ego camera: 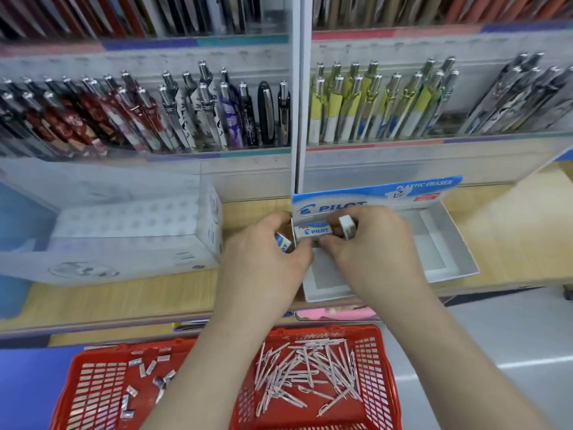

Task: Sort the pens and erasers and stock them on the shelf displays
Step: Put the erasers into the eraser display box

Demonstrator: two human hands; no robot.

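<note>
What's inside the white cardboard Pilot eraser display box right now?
One blue-and-white sleeved eraser at the back-left corner; the white cardboard box is bare on its right. The left hand and right hand cover the middle.

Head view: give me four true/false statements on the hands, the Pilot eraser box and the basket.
1. The left hand holds an eraser. True.
2. The right hand is empty. False: it pinches a second eraser.
3. The Pilot eraser box is packed full. False: most of its floor is bare.
4. The red basket holds pens and loose erasers. True.
</note>
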